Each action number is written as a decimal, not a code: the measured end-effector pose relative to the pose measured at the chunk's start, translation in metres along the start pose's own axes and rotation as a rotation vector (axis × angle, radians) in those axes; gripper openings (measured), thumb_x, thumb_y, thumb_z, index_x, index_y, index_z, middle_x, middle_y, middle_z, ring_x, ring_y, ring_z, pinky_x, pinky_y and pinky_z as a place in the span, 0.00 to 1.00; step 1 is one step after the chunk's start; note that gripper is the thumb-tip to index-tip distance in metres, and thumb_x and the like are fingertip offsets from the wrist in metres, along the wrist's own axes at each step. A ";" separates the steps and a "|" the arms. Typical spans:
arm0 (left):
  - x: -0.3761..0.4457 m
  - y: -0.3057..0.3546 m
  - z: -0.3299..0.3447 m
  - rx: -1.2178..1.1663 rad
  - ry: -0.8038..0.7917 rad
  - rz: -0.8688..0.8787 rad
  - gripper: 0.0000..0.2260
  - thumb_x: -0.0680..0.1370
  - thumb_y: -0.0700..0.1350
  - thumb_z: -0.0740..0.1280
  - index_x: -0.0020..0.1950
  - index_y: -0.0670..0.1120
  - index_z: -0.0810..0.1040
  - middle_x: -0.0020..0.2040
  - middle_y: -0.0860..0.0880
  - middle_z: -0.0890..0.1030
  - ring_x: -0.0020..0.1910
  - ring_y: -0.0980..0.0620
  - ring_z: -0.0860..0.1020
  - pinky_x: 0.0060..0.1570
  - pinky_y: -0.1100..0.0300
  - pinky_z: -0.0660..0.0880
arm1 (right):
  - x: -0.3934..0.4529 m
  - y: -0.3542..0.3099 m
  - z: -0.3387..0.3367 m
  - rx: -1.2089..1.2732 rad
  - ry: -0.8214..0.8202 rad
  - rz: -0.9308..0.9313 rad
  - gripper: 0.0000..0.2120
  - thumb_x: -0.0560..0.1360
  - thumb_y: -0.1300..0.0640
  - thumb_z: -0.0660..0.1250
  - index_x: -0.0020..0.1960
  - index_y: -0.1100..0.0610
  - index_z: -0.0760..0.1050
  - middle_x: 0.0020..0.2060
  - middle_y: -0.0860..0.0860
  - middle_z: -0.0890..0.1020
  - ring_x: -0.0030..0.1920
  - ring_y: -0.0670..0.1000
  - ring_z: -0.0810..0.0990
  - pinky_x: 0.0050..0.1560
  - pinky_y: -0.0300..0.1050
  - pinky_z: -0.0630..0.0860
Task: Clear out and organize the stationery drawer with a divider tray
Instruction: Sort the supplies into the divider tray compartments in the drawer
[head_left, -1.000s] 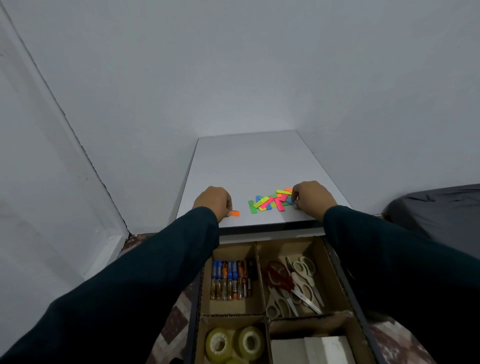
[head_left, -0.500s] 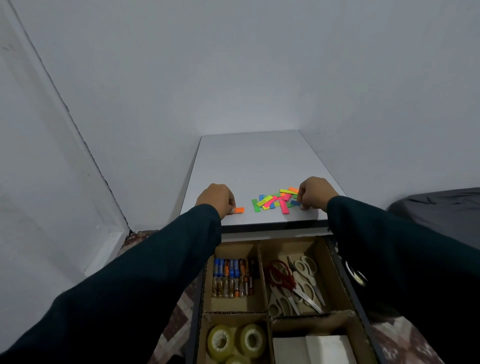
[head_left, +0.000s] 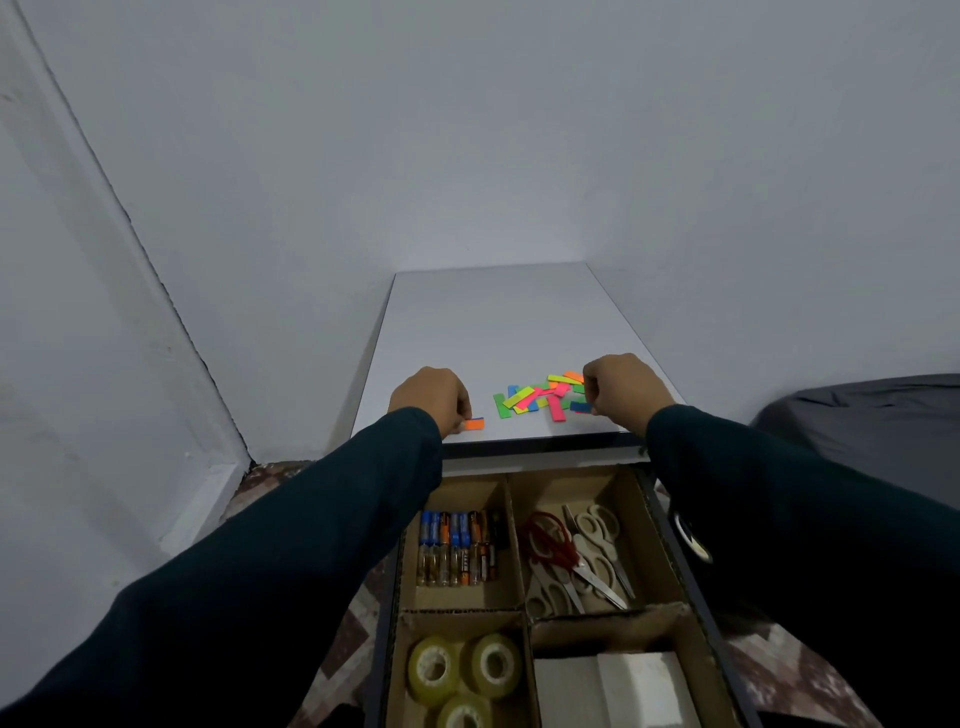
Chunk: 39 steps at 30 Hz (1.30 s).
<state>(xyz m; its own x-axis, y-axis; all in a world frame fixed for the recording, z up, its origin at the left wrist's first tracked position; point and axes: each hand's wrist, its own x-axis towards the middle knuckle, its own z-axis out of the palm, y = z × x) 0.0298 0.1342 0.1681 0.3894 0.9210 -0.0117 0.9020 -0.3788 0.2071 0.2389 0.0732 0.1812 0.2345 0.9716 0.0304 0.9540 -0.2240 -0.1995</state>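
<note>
Several small coloured paper strips lie in a loose heap on the white desk top. My left hand pinches a small stack of strips, orange on top, against the desk near its front edge. My right hand sits at the heap's right side, fingers curled, pinching a blue strip. Below the desk edge the open drawer holds a cardboard divider tray.
In the tray, batteries fill the back left compartment, scissors the back right, tape rolls the front left, white pads the front right. Walls close in behind and left. A dark cushion lies at right.
My right hand has shifted from the heap's far right edge toward its near side, down to the blue strip. The left hand stays with its stack. The view has tilted slightly.
</note>
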 end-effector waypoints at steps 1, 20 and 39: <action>-0.001 0.001 0.000 0.001 -0.004 -0.002 0.10 0.76 0.43 0.69 0.56 0.45 0.81 0.55 0.47 0.81 0.55 0.49 0.77 0.55 0.59 0.74 | -0.001 0.000 0.002 0.001 0.000 -0.006 0.07 0.76 0.62 0.65 0.53 0.62 0.77 0.52 0.58 0.80 0.53 0.56 0.78 0.57 0.45 0.74; -0.016 0.010 -0.001 -0.088 0.038 -0.061 0.10 0.77 0.43 0.67 0.57 0.42 0.81 0.56 0.45 0.81 0.55 0.47 0.77 0.55 0.59 0.73 | -0.020 0.005 0.005 0.112 0.045 -0.013 0.08 0.76 0.61 0.65 0.53 0.63 0.77 0.52 0.59 0.80 0.54 0.56 0.78 0.58 0.44 0.73; -0.129 0.038 0.069 -0.726 -0.189 -0.269 0.04 0.75 0.35 0.68 0.49 0.38 0.81 0.36 0.45 0.78 0.32 0.53 0.75 0.37 0.62 0.76 | -0.150 0.006 0.063 0.700 -0.359 0.223 0.05 0.73 0.70 0.67 0.40 0.62 0.76 0.40 0.56 0.79 0.40 0.52 0.80 0.39 0.41 0.80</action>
<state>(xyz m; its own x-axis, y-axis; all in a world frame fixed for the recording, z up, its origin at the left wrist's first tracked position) 0.0265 -0.0054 0.1100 0.2592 0.9166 -0.3045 0.6481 0.0686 0.7584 0.1978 -0.0691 0.1140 0.2172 0.9016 -0.3740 0.5263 -0.4309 -0.7331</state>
